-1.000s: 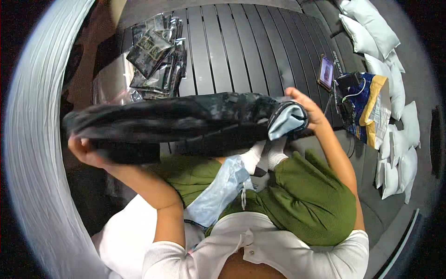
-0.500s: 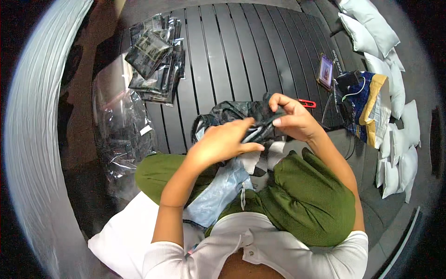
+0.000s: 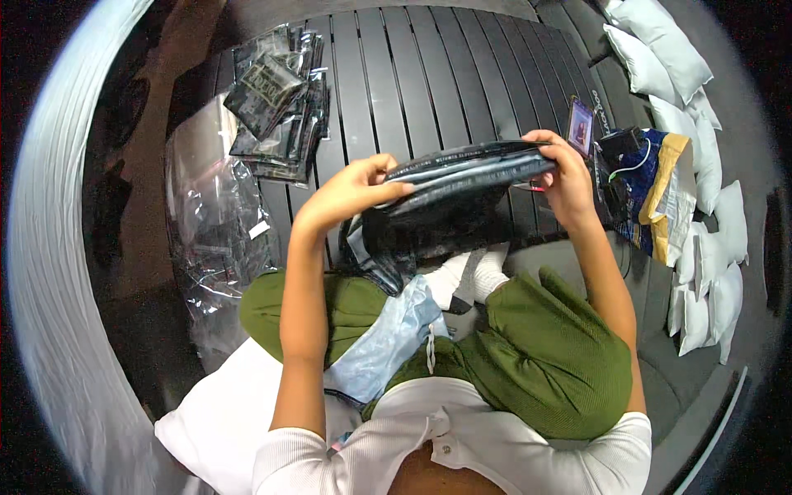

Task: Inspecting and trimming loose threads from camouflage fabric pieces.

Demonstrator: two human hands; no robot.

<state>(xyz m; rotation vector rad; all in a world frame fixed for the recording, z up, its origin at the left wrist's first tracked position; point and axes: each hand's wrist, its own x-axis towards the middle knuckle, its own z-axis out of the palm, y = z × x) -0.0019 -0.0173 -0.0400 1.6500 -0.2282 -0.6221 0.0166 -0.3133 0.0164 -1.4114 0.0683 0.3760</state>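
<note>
My left hand (image 3: 353, 196) and my right hand (image 3: 571, 183) stretch a pair of dark shorts (image 3: 445, 219) between them, above my crossed legs. Each hand is closed on one end of the elastic waistband (image 3: 470, 169), thumb on the near side. Pale lettering runs along the band, and its grey inner side shows. Black fabric hangs from it, with a grey-patterned fold drooping at the lower left. On my lap, under the shorts, lies a shiny light-blue cloth or wrapper (image 3: 388, 334); which of these it is I cannot tell.
Flat dark garments in clear bags (image 3: 276, 107) are piled on the slatted black table (image 3: 396, 91), far left. Clear plastic bags (image 3: 219, 223) lie nearer. To the right are a propped phone (image 3: 580, 128), a blue-and-yellow bag (image 3: 660, 186) and several white pillows (image 3: 660, 49).
Both hands have risen and spread apart. The dark shorts, bunched up before, are now pulled wide with their waistband opened out. The red tool behind them is now mostly covered.
</note>
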